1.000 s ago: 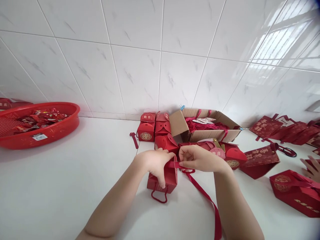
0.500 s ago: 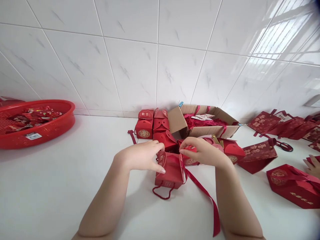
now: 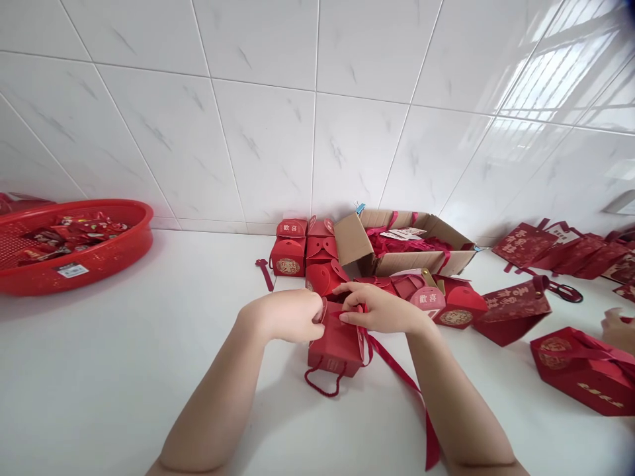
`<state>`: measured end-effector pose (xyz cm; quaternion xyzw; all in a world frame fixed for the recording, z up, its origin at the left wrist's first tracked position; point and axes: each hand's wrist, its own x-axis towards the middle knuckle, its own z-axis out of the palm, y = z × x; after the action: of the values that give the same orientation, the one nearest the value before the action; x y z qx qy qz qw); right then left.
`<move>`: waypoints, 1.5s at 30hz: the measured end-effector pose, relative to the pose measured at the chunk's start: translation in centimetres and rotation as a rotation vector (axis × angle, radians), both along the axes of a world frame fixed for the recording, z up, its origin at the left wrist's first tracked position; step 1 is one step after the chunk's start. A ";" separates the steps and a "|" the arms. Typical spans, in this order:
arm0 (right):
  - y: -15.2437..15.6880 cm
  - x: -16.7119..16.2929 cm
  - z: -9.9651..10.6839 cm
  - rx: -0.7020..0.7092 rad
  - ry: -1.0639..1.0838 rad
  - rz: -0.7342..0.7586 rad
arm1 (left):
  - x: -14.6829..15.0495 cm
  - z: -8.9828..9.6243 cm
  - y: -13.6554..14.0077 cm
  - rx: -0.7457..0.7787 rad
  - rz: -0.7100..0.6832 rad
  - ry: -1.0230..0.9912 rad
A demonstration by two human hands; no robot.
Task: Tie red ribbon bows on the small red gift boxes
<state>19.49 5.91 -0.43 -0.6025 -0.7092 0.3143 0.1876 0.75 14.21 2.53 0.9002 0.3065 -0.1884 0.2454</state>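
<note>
A small red gift box with a twisted cord handle stands in front of me on the white table. Bent round the box's left flap are the fingers of my left hand, closed on it with the fingertips partly hidden. My right hand lies over the top right of the same box, thumb and fingers curled at its right flap. From the box's right side a long red ribbon trails toward me, passing under my right forearm. Other red gift boxes sit close behind my hands.
A red plastic basket of wrapped packets is at the left. An open cardboard box with red ribbons stands by the tiled wall. On the right are red bags, scissors, a larger red box and another person's hand.
My right hand has moved left over the top of the box, bringing the right flap inward. My left fingers have curled in more tightly at the left flap.
</note>
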 end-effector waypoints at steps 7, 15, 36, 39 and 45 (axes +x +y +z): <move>0.5 -0.6 -0.4 -0.009 0.014 0.011 | -0.1 0.0 0.3 0.002 0.015 0.037; 1.0 -1.3 -0.9 -0.007 0.040 -0.054 | -0.2 0.1 0.4 -0.004 0.021 0.065; 1.1 -0.9 -1.1 0.000 0.128 -0.039 | -0.3 0.3 0.1 0.013 0.048 0.046; 1.1 -0.7 -1.1 -0.006 0.156 0.002 | -0.3 0.3 0.2 0.006 0.049 0.042; 1.1 -0.7 -0.9 -0.013 0.188 0.036 | -0.2 0.5 0.0 0.009 0.054 0.046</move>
<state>18.75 6.97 -1.38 -0.5588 -0.6971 0.3775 0.2438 0.54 14.23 3.00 0.8881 0.3369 -0.2010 0.2393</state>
